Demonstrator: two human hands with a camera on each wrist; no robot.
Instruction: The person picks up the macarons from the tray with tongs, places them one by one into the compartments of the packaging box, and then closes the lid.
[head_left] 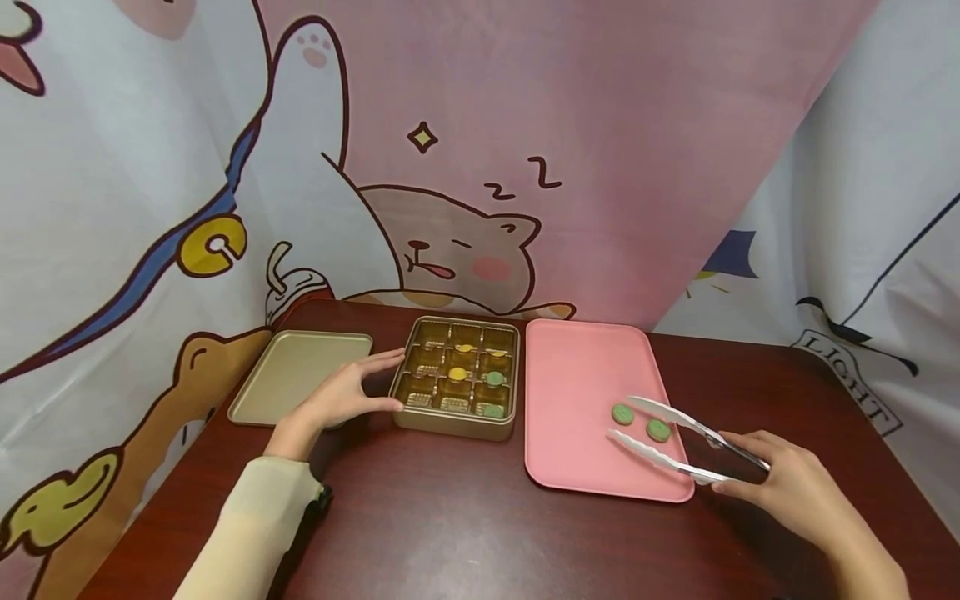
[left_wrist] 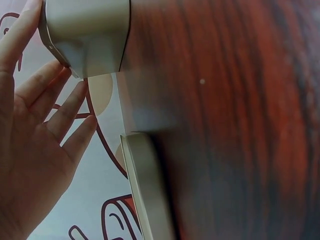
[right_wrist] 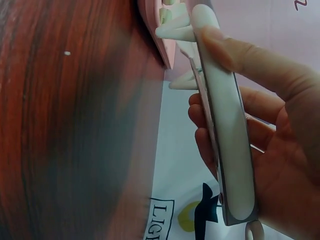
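My left hand (head_left: 347, 393) touches the left side of a gold box (head_left: 450, 423), thumb at its front corner and fingers farther back. In the left wrist view the fingers of this hand (left_wrist: 40, 135) look straight against the box corner (left_wrist: 90, 40). Inside the box, a divided insert holds green and yellow round pieces. My right hand (head_left: 797, 483) grips white-tipped tongs (head_left: 651, 452), whose arms are spread over a pink tray (head_left: 577, 375). Between the tips lie two round green cookies (head_left: 622, 413), not pinched. The right wrist view shows the tongs' pale handle (right_wrist: 227, 130) held between thumb and fingers.
A flat gold lid (head_left: 300, 375) lies left of the box, partly behind the left hand. Box and pink tray stand close side by side on the dark red wooden table (head_left: 465, 517). A printed cartoon curtain (head_left: 600, 167) hangs behind and at both sides.
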